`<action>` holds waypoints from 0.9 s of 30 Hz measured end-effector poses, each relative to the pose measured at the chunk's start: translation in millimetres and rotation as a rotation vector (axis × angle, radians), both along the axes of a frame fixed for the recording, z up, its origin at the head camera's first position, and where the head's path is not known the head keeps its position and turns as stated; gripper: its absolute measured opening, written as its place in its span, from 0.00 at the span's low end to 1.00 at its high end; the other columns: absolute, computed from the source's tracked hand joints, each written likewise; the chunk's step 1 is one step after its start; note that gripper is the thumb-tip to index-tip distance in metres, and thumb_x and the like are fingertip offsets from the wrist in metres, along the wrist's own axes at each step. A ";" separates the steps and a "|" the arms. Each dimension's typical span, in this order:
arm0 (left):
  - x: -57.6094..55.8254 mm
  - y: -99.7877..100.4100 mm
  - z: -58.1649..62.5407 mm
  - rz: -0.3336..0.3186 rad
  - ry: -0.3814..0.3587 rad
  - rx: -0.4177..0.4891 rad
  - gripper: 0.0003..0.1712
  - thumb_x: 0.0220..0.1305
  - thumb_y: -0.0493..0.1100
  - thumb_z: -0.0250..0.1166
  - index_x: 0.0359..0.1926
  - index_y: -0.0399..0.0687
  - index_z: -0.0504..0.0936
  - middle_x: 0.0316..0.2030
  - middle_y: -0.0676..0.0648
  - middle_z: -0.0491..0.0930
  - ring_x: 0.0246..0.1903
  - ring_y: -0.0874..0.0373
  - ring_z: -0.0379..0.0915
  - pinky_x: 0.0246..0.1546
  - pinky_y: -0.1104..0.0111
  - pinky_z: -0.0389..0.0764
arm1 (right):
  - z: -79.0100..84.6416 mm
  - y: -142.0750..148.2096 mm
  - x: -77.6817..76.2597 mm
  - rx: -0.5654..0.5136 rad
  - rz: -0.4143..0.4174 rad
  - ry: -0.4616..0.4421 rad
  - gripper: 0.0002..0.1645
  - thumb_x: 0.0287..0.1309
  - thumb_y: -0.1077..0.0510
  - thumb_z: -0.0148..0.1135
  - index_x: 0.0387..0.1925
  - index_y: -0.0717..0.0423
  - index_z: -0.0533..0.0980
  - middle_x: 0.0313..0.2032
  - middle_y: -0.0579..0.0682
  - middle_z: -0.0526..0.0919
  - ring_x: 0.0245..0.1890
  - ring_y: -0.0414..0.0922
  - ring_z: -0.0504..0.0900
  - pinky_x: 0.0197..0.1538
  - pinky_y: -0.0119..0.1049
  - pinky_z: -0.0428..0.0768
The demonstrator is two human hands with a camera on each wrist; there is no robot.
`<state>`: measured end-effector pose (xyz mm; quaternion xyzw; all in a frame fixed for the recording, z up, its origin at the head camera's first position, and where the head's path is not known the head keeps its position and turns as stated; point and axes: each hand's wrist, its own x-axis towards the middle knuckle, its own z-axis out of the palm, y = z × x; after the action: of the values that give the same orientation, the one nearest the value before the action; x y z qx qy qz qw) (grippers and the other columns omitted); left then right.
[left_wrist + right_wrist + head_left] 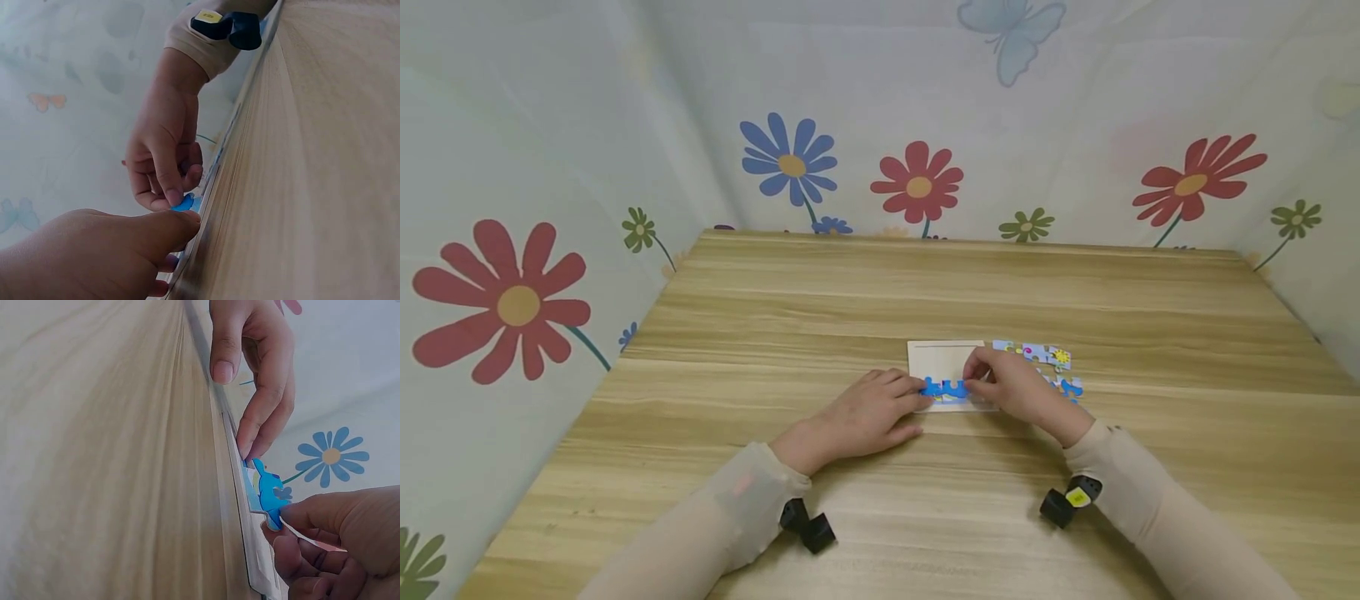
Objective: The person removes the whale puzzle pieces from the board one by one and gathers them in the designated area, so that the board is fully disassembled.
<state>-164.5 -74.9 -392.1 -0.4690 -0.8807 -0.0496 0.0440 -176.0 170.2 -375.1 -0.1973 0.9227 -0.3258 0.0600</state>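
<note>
A shallow pale puzzle tray (934, 360) lies on the table, with blue puzzle pieces along its near side. My right hand (1017, 387) pinches a blue puzzle piece (270, 495) between thumb and index finger at the tray's near right part. In the right wrist view that piece is tilted up from the tray. My left hand (865, 414) rests at the tray's left edge, fingers extended, fingertips touching the left end of the blue pieces. Seen from the left wrist, the blue piece (184, 202) is partly hidden behind the left thumb.
Loose puzzle pieces (1036, 353) with a yellow sun and pastel colours lie right of the tray, and more blue pieces (1070, 387) are partly covered by the right hand. Around the wooden table (790, 292) hangs a flowered white cloth (1045, 150). Each wrist carries a black camera mount.
</note>
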 end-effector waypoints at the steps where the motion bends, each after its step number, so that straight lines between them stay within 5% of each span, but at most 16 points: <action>1: -0.1 0.0 -0.1 -0.001 -0.001 0.000 0.24 0.68 0.56 0.57 0.60 0.53 0.77 0.60 0.50 0.74 0.61 0.53 0.68 0.63 0.57 0.69 | -0.3 0.1 -0.3 -0.003 0.004 0.003 0.03 0.60 0.63 0.61 0.31 0.57 0.75 0.29 0.51 0.81 0.25 0.38 0.71 0.28 0.29 0.70; 27: 0.8 0.4 -1.2 0.002 -0.004 0.016 0.24 0.68 0.55 0.57 0.60 0.53 0.77 0.60 0.50 0.75 0.61 0.52 0.68 0.63 0.57 0.69 | 28.3 25.9 7.3 -0.103 -0.013 -0.043 0.04 0.61 0.62 0.61 0.34 0.60 0.75 0.30 0.53 0.80 0.23 0.42 0.74 0.26 0.29 0.75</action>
<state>-163.7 -74.5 -393.3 -0.4675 -0.8809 -0.0575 0.0459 -168.6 196.1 -346.8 -0.1873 0.9044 -0.3774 0.0674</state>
